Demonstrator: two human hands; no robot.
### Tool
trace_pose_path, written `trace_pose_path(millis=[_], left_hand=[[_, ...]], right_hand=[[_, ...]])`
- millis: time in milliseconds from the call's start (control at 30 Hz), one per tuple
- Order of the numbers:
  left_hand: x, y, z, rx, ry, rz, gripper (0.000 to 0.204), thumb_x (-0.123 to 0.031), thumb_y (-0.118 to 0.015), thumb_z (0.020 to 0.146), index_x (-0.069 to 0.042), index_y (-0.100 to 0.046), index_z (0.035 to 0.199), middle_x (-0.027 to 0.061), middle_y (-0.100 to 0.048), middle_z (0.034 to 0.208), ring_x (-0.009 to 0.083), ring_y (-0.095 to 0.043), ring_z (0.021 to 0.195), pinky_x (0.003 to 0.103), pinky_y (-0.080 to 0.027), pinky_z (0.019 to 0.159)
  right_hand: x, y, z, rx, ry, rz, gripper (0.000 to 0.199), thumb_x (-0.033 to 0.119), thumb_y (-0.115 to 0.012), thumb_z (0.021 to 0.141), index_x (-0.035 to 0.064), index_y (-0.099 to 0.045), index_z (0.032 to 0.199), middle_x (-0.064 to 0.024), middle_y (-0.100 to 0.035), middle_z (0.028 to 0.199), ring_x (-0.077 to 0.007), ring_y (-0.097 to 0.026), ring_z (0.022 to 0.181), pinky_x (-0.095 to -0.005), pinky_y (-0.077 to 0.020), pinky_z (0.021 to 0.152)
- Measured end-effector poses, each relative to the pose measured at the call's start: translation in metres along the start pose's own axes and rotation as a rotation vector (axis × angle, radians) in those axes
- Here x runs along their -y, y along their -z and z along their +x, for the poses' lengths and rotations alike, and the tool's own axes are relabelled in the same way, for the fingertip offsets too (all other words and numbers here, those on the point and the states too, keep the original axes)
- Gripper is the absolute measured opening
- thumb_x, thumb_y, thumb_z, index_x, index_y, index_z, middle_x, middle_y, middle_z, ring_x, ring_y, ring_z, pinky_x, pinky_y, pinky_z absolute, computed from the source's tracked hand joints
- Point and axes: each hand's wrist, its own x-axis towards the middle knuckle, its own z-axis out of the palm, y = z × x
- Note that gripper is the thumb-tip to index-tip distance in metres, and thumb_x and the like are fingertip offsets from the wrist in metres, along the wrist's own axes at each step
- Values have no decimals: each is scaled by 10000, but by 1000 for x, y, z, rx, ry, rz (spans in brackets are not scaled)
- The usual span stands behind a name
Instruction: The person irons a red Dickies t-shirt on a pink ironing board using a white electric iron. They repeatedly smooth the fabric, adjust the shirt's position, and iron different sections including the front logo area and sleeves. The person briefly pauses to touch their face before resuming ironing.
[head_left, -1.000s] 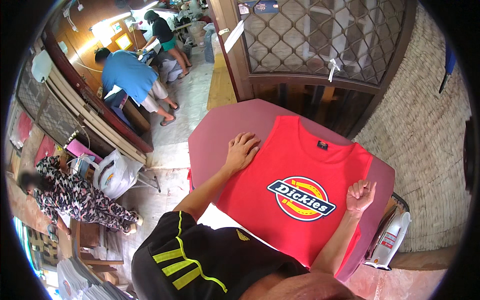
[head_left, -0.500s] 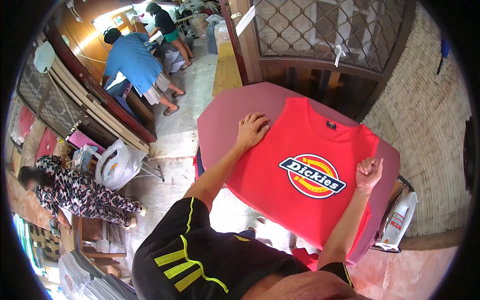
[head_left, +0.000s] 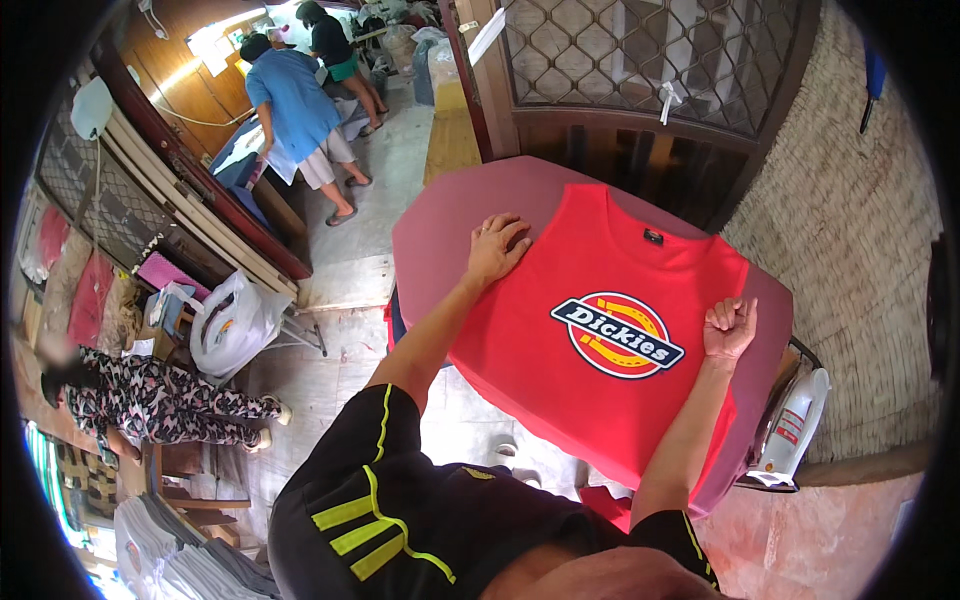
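A red sleeveless shirt (head_left: 520, 320) with a round printed emblem on its front lies spread flat over a maroon padded ironing table (head_left: 440, 215). Its neckline, with a small dark label, points to the far side, and its hem hangs over the near edge. My left hand (head_left: 497, 250) rests at the shirt's left armhole edge, fingers stretched out over the pad and cloth, a ring on one of them. On the right side of the shirt, beside the emblem, lies my right hand (head_left: 730, 330). Its fingers are curled in and I see nothing in them.
A white iron (head_left: 792, 430) stands at the table's right end. Behind the table is a latticed door (head_left: 650, 60). At left, a stuffed white plastic bag (head_left: 240, 325) and folded grey garments (head_left: 180, 545) sit near a person in camouflage clothes (head_left: 160, 395). Two people work at the back.
The view has shifted slightly; both hands stay on the shirt in nearly the same places. At the back, the person in blue has turned and moved a little right, now holding pale cloth or a sheet.
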Motion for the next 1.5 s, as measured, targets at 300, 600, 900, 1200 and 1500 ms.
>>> trace_pose_path(millis=[300,600,900,1200,1500], left_hand=[[0,0,1,11,7,18,369,-388,-653,909,-193,-681,1222,48,-565,1374,276,-449,1344,495,-331,1092],[1,1,1,6,5,7,363,-380,-661,904,-189,-685,1211,46,-574,1363,279,-455,1336,496,-333,1087],[2,-1,1,1,1,0,361,-396,-649,912,-195,-686,1210,53,-571,1370,288,-453,1341,497,-332,1087],[3,1,3,31,-2,-7,378,-384,-654,914,-201,-674,1244,58,-556,1394,306,-437,1352,527,-325,1088],[0,5,4,51,30,-2,384,-366,-667,904,-182,-671,1241,72,-554,1397,307,-429,1361,521,-320,1096]], right_hand=[[0,0,2,28,1,-5,388,382,-532,1029,76,-572,792,30,-300,564,-93,-265,470,-257,-258,463],[0,-4,0,10,0,-11,386,379,-534,1029,75,-577,795,29,-313,571,-96,-276,477,-254,-273,474],[1,-2,1,32,-2,-10,378,375,-533,1029,73,-572,805,26,-323,576,-93,-275,477,-253,-265,474],[-1,-4,0,19,2,-25,377,377,-530,1032,79,-565,803,27,-303,562,-90,-268,473,-254,-263,471],[-1,-4,-4,9,1,-47,378,370,-508,1043,80,-555,805,23,-334,574,-88,-276,465,-253,-261,461]])
